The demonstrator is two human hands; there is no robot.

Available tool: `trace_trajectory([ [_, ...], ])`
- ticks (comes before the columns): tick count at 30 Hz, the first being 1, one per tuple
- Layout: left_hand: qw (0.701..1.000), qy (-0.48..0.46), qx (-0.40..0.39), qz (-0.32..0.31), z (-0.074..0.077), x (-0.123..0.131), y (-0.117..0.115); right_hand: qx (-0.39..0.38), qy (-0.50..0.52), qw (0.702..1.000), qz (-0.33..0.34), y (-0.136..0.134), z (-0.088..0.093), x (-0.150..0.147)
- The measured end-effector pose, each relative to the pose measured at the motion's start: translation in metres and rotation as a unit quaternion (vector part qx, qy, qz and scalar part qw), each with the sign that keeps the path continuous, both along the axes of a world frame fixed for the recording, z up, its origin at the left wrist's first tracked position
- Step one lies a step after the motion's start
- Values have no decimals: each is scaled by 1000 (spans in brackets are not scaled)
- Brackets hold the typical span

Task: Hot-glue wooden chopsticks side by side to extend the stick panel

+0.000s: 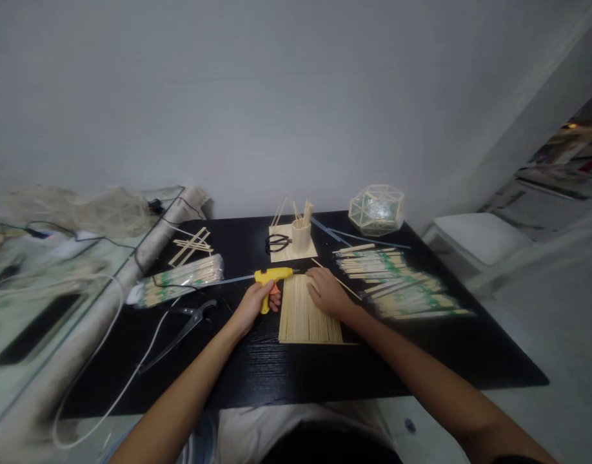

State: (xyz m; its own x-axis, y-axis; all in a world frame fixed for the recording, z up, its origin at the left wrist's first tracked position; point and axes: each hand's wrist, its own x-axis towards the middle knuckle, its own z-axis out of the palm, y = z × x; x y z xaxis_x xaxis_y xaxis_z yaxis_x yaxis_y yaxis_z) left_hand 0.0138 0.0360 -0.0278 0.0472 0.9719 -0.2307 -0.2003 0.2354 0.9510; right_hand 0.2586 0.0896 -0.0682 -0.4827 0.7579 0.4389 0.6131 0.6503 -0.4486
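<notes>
My left hand (253,304) is closed round the handle of a yellow glue gun (273,277), whose nozzle points right at the top edge of a flat panel of bamboo sticks (308,317). My right hand (327,291) lies on the panel's upper right corner, fingers pressed down on the sticks. The panel rests on the black table (276,374) in front of me.
Black pliers (184,328) and a bag of wrapped sticks (182,281) lie left. Wrapped chopsticks (402,287) spread right. At the back are scissors (277,243), a stick cup (301,233) and a geometric stick frame (377,209). A white cord (107,361) trails left.
</notes>
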Motion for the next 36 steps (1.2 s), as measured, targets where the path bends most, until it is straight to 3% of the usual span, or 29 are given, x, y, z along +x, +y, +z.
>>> trace_trajectory([
  [24, 996, 64, 50, 40, 3, -5, 0, 9, -14, 1000, 11, 3, -2, 2],
  [36, 993, 90, 61, 42, 1, -15, 5, 14, -56, 998, -27, -2, 0, 4],
])
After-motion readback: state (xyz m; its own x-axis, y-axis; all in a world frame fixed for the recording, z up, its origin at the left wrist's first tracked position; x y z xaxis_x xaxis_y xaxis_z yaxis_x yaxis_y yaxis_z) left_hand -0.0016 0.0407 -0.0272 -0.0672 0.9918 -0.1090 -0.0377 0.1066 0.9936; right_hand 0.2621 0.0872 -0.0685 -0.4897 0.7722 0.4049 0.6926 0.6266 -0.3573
